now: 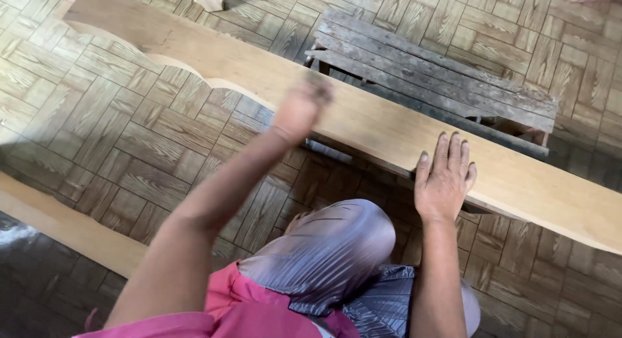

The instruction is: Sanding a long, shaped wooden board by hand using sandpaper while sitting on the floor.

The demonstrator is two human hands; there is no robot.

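— Plank (389,127): where does it lie?
— Across the worn grey table (447,72), above the parquet floor (129,137). The right hand (444,179) presses it flat, fingers (453,150) spread open, gripping nothing.
— And the left hand (299,108)?
— Blurred on the plank's near edge; its fingers cannot be read. How much is done does not show.

Our right hand (444,180) lies flat, palm down, its fingers (451,150) straight and held close together, pointing away from us, with the thumb set a little apart on the inner side. The right forearm runs nearly straight up from below to the wrist. Our left arm stretches forward and inward from the lower left, elbow almost straight. The left hand (300,109) is blurred; we cannot tell whether its fingers are curled or spread.
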